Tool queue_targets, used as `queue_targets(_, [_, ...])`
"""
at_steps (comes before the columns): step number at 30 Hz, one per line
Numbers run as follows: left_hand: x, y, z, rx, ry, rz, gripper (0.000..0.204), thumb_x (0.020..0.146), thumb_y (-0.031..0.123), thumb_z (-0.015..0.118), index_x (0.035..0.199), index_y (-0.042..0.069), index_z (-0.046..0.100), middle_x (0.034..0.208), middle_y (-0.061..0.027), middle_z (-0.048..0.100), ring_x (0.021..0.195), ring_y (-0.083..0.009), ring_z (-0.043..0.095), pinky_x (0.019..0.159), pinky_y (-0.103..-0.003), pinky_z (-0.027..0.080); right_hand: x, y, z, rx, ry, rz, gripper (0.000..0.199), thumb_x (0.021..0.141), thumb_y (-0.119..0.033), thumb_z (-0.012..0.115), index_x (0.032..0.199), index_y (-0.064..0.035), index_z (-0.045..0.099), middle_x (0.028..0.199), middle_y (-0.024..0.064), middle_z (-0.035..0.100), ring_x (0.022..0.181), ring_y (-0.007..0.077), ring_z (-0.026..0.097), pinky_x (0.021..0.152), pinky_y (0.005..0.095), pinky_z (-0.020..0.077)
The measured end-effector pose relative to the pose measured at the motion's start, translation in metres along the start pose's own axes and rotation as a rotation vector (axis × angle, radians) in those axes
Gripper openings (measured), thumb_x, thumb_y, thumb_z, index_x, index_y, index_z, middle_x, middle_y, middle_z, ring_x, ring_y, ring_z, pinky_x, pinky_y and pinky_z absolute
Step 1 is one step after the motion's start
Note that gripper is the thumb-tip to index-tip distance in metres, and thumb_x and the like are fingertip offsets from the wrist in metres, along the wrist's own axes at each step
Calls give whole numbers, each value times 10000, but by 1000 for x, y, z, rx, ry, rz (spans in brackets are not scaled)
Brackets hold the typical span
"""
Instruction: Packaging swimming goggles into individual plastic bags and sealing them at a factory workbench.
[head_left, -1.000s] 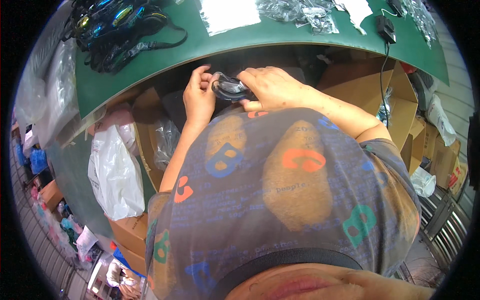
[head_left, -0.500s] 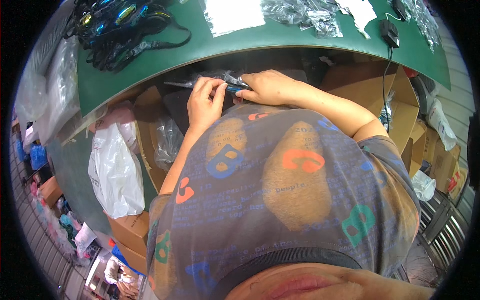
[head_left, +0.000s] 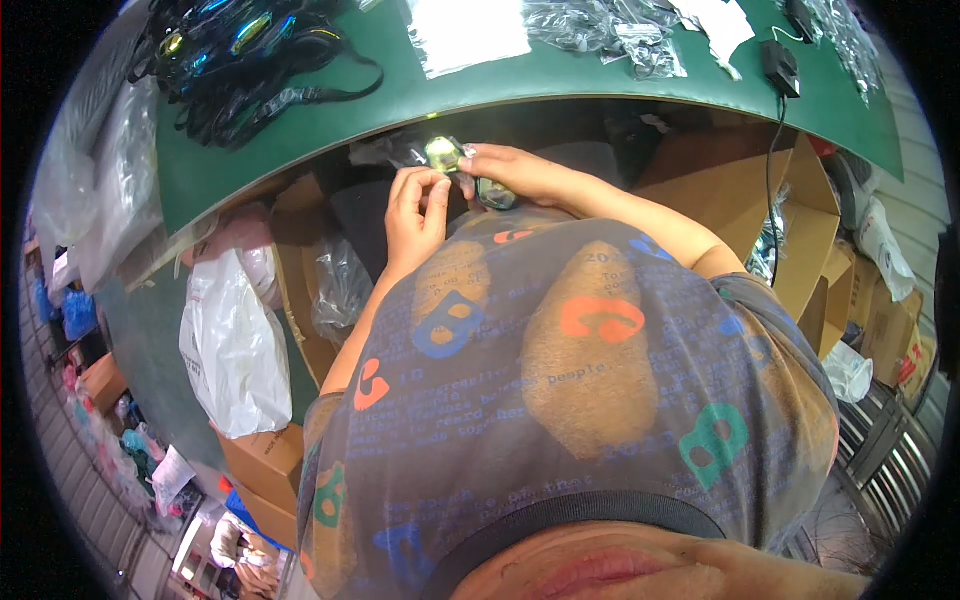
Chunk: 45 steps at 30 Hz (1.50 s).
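A pair of swimming goggles with shiny yellow-green mirrored lenses is between my two hands, just below the table's near edge. My right hand wraps round it, one lens showing above the fingers and the other below them. Thumb and fingertips of my left hand pinch together at the left side of the goggles; exactly which part they grip is partly hidden. Clear plastic film lies against the goggles on the far left side.
On the green table lies a heap of black-strapped goggles at the far left. White sheets, small clear bags and a black power adapter are farther right. Open cardboard boxes and a white plastic bag flank me.
The goggles have turned so that both lenses now face up and catch the light. My right hand has shifted slightly left and down; my left hand has moved a little right.
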<state>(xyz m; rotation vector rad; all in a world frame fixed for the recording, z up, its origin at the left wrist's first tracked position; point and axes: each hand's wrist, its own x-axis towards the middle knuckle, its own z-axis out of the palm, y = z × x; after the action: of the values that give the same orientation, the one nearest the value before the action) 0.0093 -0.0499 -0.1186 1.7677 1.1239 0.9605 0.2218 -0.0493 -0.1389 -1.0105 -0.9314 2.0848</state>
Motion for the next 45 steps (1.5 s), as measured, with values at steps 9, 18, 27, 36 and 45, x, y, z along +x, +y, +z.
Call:
queue_targets(9, [9,8,-1,73,-64,39,78,972,69,648,1013,2,643,981,-78,616,823,-156,598,727,-268,496,-19,-16,-5,683,-213,178,328,1046,-366,570,1166,-62,555,841,90,661,601,181,618,488,295,485])
queue_targets(18, [10,7,2,26,-9,85,77,975,82,646,999,10,631,980,-96,628,839,-205,640,739,-300,525,-3,7,2,-109,184,-85,319,1029,-323,607,1197,-51,613,860,42,674,690,126,628,578,270,498])
queue_targets(27, [18,6,5,84,-115,102,102,982,132,630,998,33,618,958,-117,642,875,-311,660,761,-377,522,-17,-3,-3,928,-305,97,377,1016,-402,561,1080,-30,584,782,73,618,621,180,573,561,324,467])
queue_targets(36, [10,1,5,52,-142,48,101,997,105,614,992,5,609,947,-109,624,839,-230,626,775,-322,499,-15,-6,0,324,9,4,358,973,-248,633,1252,-29,583,916,76,646,771,173,603,705,323,503])
queue_targets(45, [13,-1,1,322,-108,279,77,940,83,649,995,33,628,945,-120,629,819,-314,642,738,-389,507,-17,-6,8,-1073,309,-298,569,938,-273,658,1402,13,496,1241,303,644,1151,462,628,910,472,535])
